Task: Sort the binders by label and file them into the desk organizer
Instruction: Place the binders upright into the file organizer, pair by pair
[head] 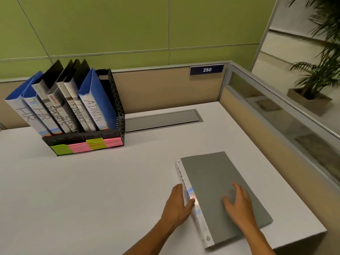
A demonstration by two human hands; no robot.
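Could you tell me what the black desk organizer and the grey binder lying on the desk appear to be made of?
The desk organizer looks like black perforated metal, or possibly plastic: its side wall shows a regular grid of holes with a matte finish. The grey binder seems to be matte plastic-covered board: a flat, even grey cover without glare and a white paper-like spine label.

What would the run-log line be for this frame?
stage: last pickup | grey binder flat on desk | left hand at spine | right hand on cover | organizer: seven binders filed
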